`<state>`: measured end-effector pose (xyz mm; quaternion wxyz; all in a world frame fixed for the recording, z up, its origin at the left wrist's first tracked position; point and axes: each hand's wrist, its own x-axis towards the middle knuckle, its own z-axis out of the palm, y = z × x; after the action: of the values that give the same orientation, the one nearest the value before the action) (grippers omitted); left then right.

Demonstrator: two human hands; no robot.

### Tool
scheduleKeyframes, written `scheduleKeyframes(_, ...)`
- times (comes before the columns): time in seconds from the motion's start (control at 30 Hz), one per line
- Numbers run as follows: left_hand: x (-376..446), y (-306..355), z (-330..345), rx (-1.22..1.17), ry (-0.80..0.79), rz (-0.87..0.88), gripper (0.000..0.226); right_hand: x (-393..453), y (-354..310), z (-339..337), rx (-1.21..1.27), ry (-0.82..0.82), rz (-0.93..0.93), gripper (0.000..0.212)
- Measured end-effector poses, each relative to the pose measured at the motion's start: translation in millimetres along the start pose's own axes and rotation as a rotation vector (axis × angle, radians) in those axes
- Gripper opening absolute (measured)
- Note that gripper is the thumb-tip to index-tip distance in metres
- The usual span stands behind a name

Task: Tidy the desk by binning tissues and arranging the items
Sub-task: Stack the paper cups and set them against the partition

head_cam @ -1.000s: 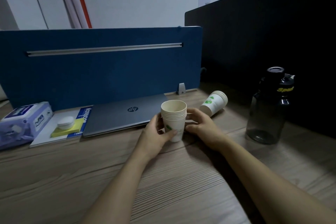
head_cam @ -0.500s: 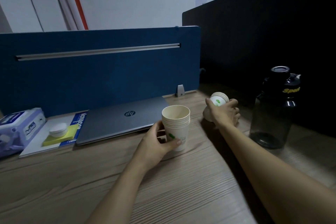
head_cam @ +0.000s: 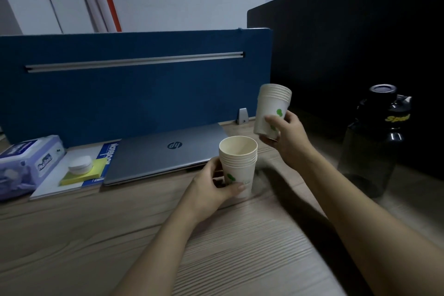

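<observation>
A stack of cream paper cups (head_cam: 238,163) with green marks stands upright on the wooden desk (head_cam: 120,235). My left hand (head_cam: 211,185) grips its lower part from the left. My right hand (head_cam: 287,138) holds a second stack of paper cups (head_cam: 271,108) in the air, above and to the right of the standing stack, mouth up and tilted slightly. The two stacks are apart.
A closed grey laptop (head_cam: 163,151) lies behind the cups against a blue partition (head_cam: 134,89). To its left lie a notebook (head_cam: 72,175) with yellow sticky notes and a round white lid, and a wet-wipes pack (head_cam: 26,163). A dark water bottle (head_cam: 374,142) stands right.
My right hand left the standing stack, reached to the second stack lying on its side at the back right, gripped it and lifted it upright into the air. My left hand stayed on the standing stack.
</observation>
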<state>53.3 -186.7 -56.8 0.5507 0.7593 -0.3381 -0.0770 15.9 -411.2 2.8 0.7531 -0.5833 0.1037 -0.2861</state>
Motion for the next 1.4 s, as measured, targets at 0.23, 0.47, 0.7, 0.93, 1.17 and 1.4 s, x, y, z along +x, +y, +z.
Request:
scheduleKeyframes(0.23, -1.7, 4.5, 0.0, 0.003, -0.027, -0.039, 0.057, -51.3, -20.1, 32.0, 0.056, -0.358, -0.167, 0.062)
scheduleKeyframes(0.47, -3.0, 6.1, 0.7, 0.035, -0.029, -0.049, 0.058, -56.5, -10.4, 27.7, -0.171, -0.411, -0.206, 0.083)
scheduleKeyframes(0.7, -3.6, 5.2, 0.1, 0.065, -0.008, -0.027, 0.065, -57.8, 6.7, 16.5, -0.229, -0.496, -0.117, 0.093)
scheduleKeyframes(0.93, -5.0, 3.8, -0.7, 0.045, 0.003, 0.022, 0.055, -70.0, 23.6, -2.7, -0.377, -0.531, -0.035, 0.08)
scheduleKeyframes(1.17, -11.3, -3.5, -10.5, 0.265, 0.084, 0.087, 0.039, -68.1, 34.2, -8.8, -0.485, -0.403, -0.049, 0.077)
scheduleKeyframes(1.4, 4.3, -11.5, -23.7, 0.734, 0.171, 0.23, 0.045, -61.2, 45.6, -3.7, -0.612, -0.276, -0.187, 0.086)
